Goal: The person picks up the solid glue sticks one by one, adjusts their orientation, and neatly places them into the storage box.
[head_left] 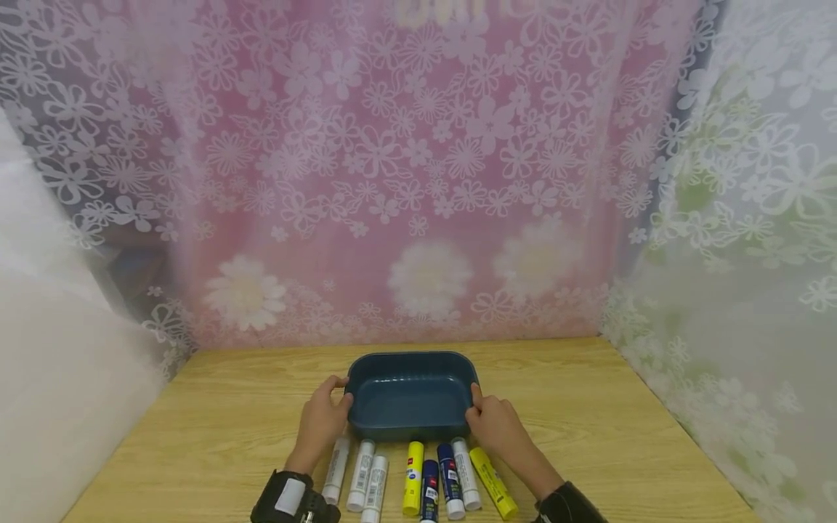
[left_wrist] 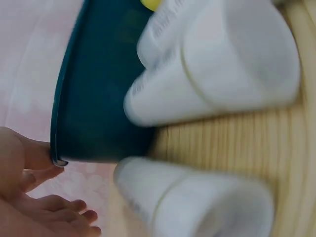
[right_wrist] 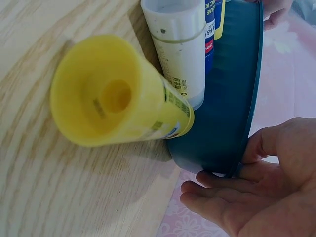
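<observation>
Nearest us, at the front of the wooden table (head_left: 248,414), lay a loose row of glue sticks: three white sticks (head_left: 362,476) on the left, then a yellow stick (head_left: 413,479), two dark blue sticks (head_left: 450,481), another white stick (head_left: 466,476) and a slanting yellow stick (head_left: 493,484). Just beyond, our left hand (head_left: 320,423) pinched the left end of the teal tray (head_left: 412,401) between thumb and fingers, and our right hand (head_left: 500,428) gripped its right end likewise. The tray was behind the sticks; whether it touched them, or was lifted, we could not tell. Farther back hung a flowered pink curtain (head_left: 418,167). We judged the step in hand to be handling the tray from both ends; the next move seemed to call for an even hold, clear of the sticks.
</observation>
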A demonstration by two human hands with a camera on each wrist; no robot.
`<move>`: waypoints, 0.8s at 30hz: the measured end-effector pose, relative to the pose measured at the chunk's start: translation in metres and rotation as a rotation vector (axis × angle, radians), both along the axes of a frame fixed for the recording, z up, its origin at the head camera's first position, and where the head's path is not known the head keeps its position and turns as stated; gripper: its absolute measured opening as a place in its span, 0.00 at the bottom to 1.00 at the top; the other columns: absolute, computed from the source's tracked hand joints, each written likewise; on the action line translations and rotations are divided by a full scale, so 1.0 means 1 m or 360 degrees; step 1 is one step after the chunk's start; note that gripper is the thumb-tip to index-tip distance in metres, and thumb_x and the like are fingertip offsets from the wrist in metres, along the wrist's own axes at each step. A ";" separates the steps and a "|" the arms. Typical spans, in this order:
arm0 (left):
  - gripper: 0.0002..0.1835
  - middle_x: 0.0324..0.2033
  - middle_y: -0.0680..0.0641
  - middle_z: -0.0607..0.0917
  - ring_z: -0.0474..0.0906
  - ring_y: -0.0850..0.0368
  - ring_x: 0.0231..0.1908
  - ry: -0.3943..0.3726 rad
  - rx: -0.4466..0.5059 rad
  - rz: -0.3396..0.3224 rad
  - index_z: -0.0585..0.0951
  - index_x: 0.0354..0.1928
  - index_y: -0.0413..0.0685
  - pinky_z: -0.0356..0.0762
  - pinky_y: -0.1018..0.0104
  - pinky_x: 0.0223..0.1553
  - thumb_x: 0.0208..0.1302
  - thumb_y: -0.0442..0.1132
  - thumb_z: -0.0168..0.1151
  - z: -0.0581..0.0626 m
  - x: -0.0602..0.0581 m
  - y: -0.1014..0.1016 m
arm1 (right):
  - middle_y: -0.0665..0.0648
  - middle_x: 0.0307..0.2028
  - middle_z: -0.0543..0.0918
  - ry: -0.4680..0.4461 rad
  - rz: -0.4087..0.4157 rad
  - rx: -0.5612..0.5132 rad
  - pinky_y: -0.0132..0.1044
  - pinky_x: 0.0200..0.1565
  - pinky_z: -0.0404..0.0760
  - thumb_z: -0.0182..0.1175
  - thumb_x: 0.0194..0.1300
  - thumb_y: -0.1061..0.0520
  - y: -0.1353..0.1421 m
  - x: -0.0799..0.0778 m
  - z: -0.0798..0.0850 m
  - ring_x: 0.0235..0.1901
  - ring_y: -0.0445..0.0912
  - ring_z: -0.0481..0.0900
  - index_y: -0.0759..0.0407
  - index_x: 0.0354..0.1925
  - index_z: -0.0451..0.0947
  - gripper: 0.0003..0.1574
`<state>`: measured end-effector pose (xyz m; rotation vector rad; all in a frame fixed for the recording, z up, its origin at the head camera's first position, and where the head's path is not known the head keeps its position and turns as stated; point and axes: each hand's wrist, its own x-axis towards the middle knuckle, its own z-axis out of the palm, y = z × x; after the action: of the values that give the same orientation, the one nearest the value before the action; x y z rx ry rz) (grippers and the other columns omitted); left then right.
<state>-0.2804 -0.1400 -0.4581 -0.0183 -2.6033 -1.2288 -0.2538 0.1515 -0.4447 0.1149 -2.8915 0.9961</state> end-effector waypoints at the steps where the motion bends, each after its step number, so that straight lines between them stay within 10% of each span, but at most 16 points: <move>1: 0.19 0.28 0.38 0.83 0.76 0.50 0.21 -0.0029 0.0070 0.0001 0.79 0.61 0.41 0.76 0.57 0.25 0.71 0.34 0.60 -0.002 -0.001 -0.001 | 0.48 0.13 0.65 0.0003 0.0001 0.0000 0.29 0.17 0.59 0.51 0.70 0.61 0.000 0.000 0.000 0.12 0.40 0.59 0.74 0.71 0.63 0.34; 3: 0.20 0.44 0.29 0.85 0.84 0.37 0.39 -0.0082 0.0198 -0.0017 0.76 0.65 0.39 0.84 0.47 0.40 0.73 0.35 0.58 -0.004 -0.002 -0.002 | 0.48 0.13 0.65 0.0009 0.0002 -0.0003 0.29 0.17 0.59 0.51 0.70 0.61 0.000 0.000 0.001 0.12 0.40 0.60 0.74 0.71 0.63 0.34; 6: 0.26 0.68 0.24 0.68 0.66 0.26 0.68 -0.0201 0.0383 -0.0087 0.69 0.70 0.33 0.72 0.35 0.64 0.76 0.37 0.55 -0.005 -0.004 -0.005 | 0.49 0.13 0.66 0.0007 -0.0007 -0.0006 0.29 0.17 0.60 0.52 0.70 0.61 0.000 -0.001 0.000 0.12 0.40 0.60 0.74 0.71 0.64 0.34; 16: 0.28 0.73 0.23 0.58 0.52 0.28 0.74 -0.0490 0.0812 -0.0431 0.56 0.73 0.20 0.58 0.36 0.72 0.82 0.37 0.39 -0.009 -0.008 -0.010 | 0.47 0.13 0.65 0.0033 0.0022 -0.0015 0.29 0.16 0.59 0.52 0.70 0.61 -0.002 0.000 -0.002 0.12 0.39 0.59 0.74 0.71 0.63 0.35; 24: 0.28 0.72 0.22 0.59 0.52 0.27 0.74 -0.0487 0.0768 -0.0416 0.58 0.71 0.19 0.57 0.37 0.73 0.83 0.39 0.39 -0.011 -0.008 -0.010 | 0.46 0.12 0.61 0.0019 0.0065 -0.0065 0.28 0.16 0.55 0.51 0.72 0.62 0.002 -0.001 -0.002 0.11 0.39 0.55 0.75 0.71 0.62 0.34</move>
<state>-0.2881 -0.1503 -0.4695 -0.0862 -2.5250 -2.0730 -0.2548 0.1534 -0.4469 0.1772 -2.8674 1.0572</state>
